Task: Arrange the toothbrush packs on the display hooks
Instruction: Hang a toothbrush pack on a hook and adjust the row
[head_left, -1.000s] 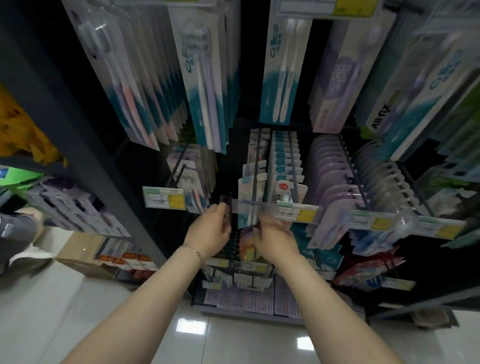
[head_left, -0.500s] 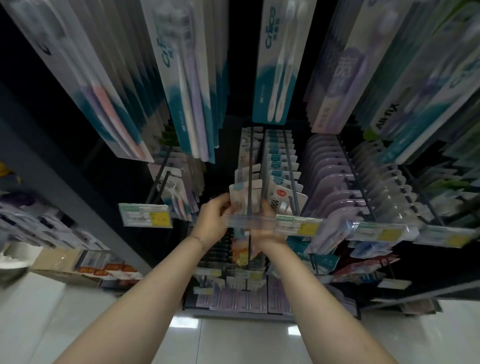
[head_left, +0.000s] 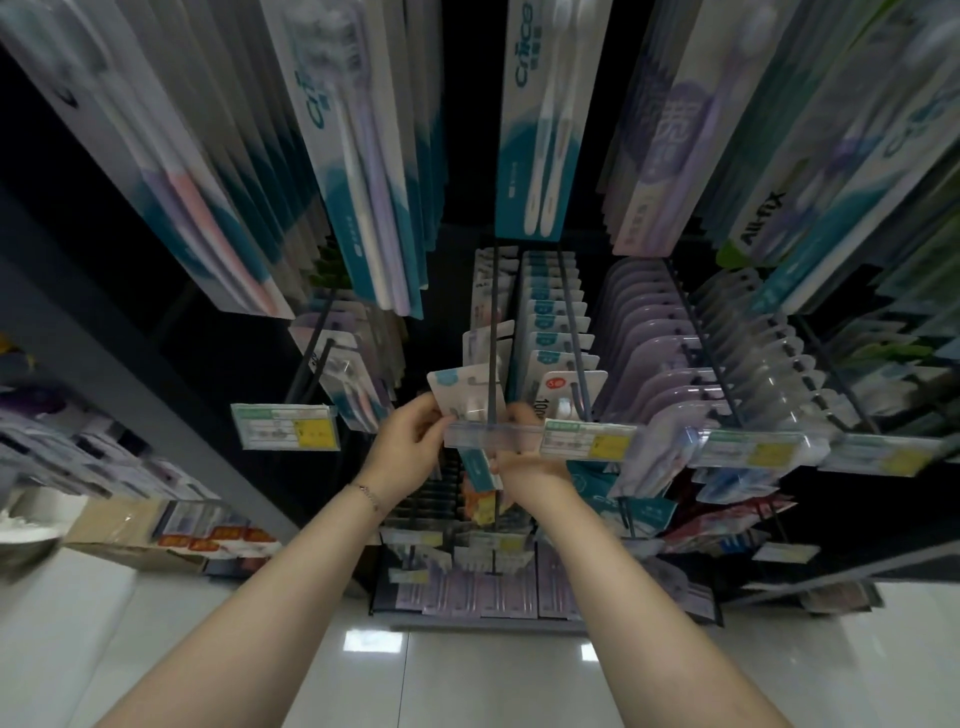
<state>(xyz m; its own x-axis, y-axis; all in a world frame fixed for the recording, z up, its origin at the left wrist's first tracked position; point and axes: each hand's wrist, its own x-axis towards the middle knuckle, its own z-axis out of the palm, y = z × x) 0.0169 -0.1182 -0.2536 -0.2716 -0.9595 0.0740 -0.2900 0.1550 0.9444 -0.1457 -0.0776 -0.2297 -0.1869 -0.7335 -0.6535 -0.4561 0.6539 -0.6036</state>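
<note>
A white and teal toothbrush pack (head_left: 467, 395) hangs at the front end of a dark display hook (head_left: 492, 322) in the middle of the rack. My left hand (head_left: 410, 447) grips the pack's left edge. My right hand (head_left: 530, 457) holds the pack's lower part from the right, partly hidden behind a clear price-tag strip (head_left: 493, 434). More packs (head_left: 485, 338) hang further back on the same hook.
Long toothbrush packs (head_left: 540, 114) hang from the row above, close over my hands. Neighbouring hooks carry teal packs (head_left: 556, 332) and clear blister packs (head_left: 665, 338). Price tags (head_left: 285, 426) stick out at the hook ends. Lower hooks, a cardboard box (head_left: 119, 530) and a glossy floor lie below.
Both hands have risen to the hook's front end with the pack, whose top now sits on the hook above the price strip. The view has tilted upward.
</note>
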